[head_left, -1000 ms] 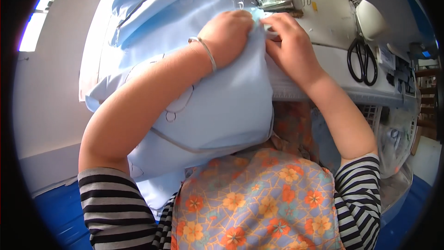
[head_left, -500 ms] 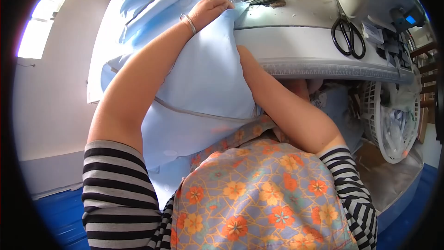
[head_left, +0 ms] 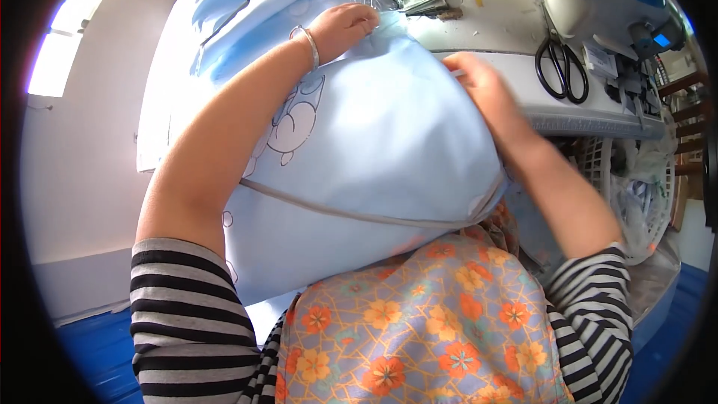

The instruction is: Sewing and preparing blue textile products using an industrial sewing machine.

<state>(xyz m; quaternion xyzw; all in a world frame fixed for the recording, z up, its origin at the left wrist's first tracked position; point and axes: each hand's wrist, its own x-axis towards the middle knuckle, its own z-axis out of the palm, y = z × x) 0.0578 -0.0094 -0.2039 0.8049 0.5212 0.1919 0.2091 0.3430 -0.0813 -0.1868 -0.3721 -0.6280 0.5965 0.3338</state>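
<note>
Table edge: fingers pinch fabric.

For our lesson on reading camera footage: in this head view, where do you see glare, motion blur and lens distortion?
Head view: the window at upper left is blown out to white; the right hand and its forearm are smeared by motion blur, while the left hand on the light blue fabric looks sharper; the fisheye bends the sewing table edge and darkens the corners to black.

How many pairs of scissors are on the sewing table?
1: black-handled metal scissors lie on the white sewing table, right of the right hand. Others may be hidden under the light blue fabric.
</note>
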